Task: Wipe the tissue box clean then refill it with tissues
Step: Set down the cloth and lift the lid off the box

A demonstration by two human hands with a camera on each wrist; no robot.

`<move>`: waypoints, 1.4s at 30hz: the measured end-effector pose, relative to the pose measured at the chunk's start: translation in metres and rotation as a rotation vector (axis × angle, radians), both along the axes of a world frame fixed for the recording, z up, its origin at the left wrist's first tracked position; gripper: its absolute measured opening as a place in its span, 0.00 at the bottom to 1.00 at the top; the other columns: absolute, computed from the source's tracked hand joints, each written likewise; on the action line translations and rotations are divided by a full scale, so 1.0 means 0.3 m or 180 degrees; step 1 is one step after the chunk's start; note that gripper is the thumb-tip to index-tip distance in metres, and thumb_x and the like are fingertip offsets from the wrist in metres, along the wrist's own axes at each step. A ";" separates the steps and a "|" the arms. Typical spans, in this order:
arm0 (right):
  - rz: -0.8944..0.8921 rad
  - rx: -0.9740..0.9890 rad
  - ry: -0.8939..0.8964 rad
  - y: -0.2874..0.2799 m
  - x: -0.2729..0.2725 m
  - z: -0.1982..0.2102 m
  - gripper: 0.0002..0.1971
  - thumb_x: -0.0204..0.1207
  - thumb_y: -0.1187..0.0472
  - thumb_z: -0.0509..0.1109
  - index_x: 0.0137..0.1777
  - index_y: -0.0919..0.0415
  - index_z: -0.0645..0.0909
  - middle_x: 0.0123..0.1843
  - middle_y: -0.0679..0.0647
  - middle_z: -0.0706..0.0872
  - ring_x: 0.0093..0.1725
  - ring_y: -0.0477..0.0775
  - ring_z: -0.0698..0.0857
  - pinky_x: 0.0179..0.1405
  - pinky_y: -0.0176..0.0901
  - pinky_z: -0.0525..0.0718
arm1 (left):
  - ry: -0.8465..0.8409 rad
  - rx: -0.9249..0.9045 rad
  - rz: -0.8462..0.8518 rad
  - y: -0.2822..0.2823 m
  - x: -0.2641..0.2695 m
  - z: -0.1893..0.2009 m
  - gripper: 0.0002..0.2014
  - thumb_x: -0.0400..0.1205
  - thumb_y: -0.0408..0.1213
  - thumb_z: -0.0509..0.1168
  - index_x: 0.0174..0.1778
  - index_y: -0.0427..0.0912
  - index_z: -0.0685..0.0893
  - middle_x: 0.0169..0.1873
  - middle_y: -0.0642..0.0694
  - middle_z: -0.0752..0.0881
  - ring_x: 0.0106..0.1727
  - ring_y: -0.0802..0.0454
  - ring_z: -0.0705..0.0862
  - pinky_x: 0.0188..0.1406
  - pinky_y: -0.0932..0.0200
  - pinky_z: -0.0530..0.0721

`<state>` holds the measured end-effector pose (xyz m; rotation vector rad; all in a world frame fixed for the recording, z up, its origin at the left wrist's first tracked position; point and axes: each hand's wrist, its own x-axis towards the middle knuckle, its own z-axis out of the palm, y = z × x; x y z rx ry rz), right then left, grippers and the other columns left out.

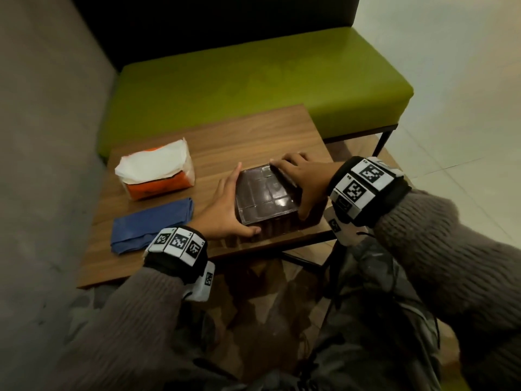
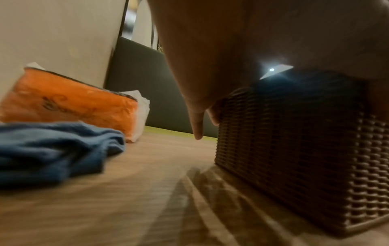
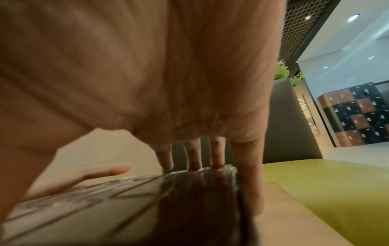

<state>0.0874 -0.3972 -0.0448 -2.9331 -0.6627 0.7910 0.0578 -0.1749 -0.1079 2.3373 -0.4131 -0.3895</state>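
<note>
Brown woven box [image 1: 266, 197] sits near the table's [image 1: 225, 136] front right edge, glossy flat face up (probably its underside). Left hand [image 1: 225, 206] lies flat against its left side, fingers straight; right hand [image 1: 301, 179] curls over the far right edge, gripping it. Blue cloth [image 1: 152, 224] and orange tissue pack [image 1: 158, 169] wait at left, untouched. Likely repositioning: keep both-sided hold, lift squarely, don't drag.

A wooden counter [image 1: 262, 136] stands just in front of a green cushioned bench [image 1: 253, 88] with a dark backrest [image 1: 197, 21], a grey wall [image 1: 42, 122] on the left, pale floor tiles [image 1: 465, 80] on the right, and a leafy plant [image 3: 282, 71] behind the backrest.
</note>
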 end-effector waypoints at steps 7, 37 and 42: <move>0.0379 -0.0364 -0.0124 0.111 -0.003 0.016 0.71 0.54 0.41 0.84 0.84 0.62 0.37 0.82 0.61 0.52 0.81 0.67 0.53 0.75 0.60 0.70 | 0.0091 0.0161 -0.0036 0.099 -0.046 0.032 0.66 0.61 0.46 0.83 0.81 0.52 0.37 0.79 0.49 0.51 0.80 0.51 0.55 0.80 0.48 0.59; 0.0180 0.0014 0.0247 0.082 0.025 0.092 0.57 0.59 0.42 0.83 0.82 0.57 0.53 0.77 0.56 0.63 0.76 0.61 0.66 0.74 0.57 0.71 | 0.0073 0.0246 -0.0222 0.136 -0.050 0.095 0.65 0.52 0.62 0.80 0.78 0.68 0.43 0.81 0.54 0.44 0.81 0.54 0.49 0.79 0.47 0.56; 0.0117 0.0348 0.0314 0.058 0.016 0.149 0.59 0.60 0.44 0.83 0.83 0.56 0.49 0.78 0.55 0.61 0.77 0.60 0.66 0.74 0.53 0.71 | -0.1377 0.0097 -0.0152 0.163 -0.074 0.163 0.30 0.73 0.28 0.73 0.69 0.50 0.75 0.70 0.45 0.70 0.67 0.52 0.75 0.65 0.48 0.79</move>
